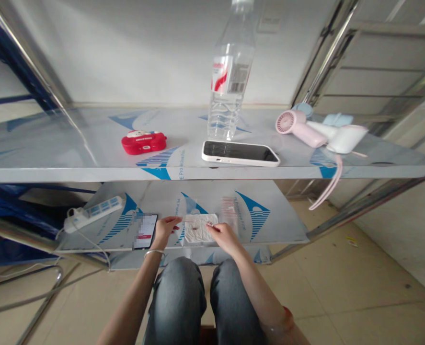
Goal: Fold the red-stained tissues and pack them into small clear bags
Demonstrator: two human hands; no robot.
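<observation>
A white tissue-like sheet (194, 235) lies on the lower shelf between my hands, with small dark bits on it. My left hand (165, 232) hovers at the sheet's left edge, thumb and forefinger pinched together. At the sheet's right edge, my right hand (225, 236) is also closed in a pinch. Whatever the fingertips hold is too small to make out. Just beyond my right hand lies a clear plastic packet (229, 211) with reddish stripes. A phone (146, 230) with a lit screen rests beside my left hand.
A white power strip (95, 213) with cables sits at the left of the lower shelf. On the upper shelf (72, 160) above my hands are a red case (143, 143), a water bottle (230, 81), a phone in a white case (240, 153) and small handheld fans (305, 129).
</observation>
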